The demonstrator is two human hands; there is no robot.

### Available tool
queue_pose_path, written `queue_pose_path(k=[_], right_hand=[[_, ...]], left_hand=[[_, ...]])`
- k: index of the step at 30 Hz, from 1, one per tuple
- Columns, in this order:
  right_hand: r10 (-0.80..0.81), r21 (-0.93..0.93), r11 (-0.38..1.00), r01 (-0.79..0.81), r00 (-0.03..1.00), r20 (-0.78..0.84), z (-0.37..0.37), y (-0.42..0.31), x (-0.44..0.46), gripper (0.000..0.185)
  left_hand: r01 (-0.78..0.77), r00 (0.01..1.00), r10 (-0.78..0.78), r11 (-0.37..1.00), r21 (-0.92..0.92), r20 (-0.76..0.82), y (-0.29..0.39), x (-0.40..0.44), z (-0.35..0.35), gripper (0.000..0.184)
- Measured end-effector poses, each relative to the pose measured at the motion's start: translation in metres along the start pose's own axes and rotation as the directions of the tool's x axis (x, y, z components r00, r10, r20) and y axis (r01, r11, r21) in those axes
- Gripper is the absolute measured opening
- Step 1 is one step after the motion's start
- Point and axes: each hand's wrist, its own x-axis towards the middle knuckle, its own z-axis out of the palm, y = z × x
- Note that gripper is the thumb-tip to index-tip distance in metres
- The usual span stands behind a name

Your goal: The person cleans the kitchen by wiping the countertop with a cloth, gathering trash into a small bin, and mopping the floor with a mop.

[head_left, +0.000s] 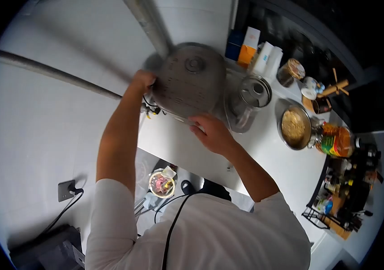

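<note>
A large grey rounded-square appliance (187, 85) with a round fitting on its top and rows of small dark marks stands at the back left of the white counter. My left hand (144, 81) is closed around its left edge, the fingertips partly hidden. At the front edge, my right hand (210, 131) touches it with fingers stretched out and thumb apart. Right of the appliance sits a clear container (241, 112), and by it a jar-like vessel with a metal rim (256, 91). What lies beneath the appliance is hidden.
A metal bowl of pale yellow food (294, 127) stands on the counter (264, 157), beside an oil bottle (336, 140). Boxes (249, 47) and a lidded jar (291, 72) line the back. Grey pipes (66, 74) run along the left wall. A bin (162, 183) is on the floor.
</note>
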Motion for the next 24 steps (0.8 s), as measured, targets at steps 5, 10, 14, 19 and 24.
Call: queue_pose_path(k=[5,10,14,19,24], right_hand=[[0.04,0.07,0.996,-0.048,0.992,0.119,0.006,0.0,-0.028,0.028],[0.157,-0.051,0.988,-0.149,0.932,0.326,0.025,0.051,-0.08,0.03],[0.311,-0.436,0.899,-0.05,0.774,0.551,0.034,0.084,-0.114,0.034],[0.367,-0.551,0.826,0.123,0.624,0.69,0.04,0.083,-0.139,0.034],[0.308,-0.587,0.776,0.23,0.674,0.672,0.064,0.066,-0.145,0.036]], left_hand=[[0.298,0.893,-0.44,0.738,-0.606,-0.098,0.03,-0.029,-0.026,0.044],[-0.217,0.829,-0.522,0.028,-0.976,-0.2,0.111,-0.155,-0.049,0.037],[0.063,0.977,-0.212,0.246,-0.967,0.01,0.161,-0.275,-0.036,0.037],[0.489,0.872,-0.211,0.336,-0.805,0.442,0.203,-0.394,0.033,0.049],[0.448,0.768,-0.549,0.093,-0.889,0.33,0.254,-0.496,0.117,0.053]])
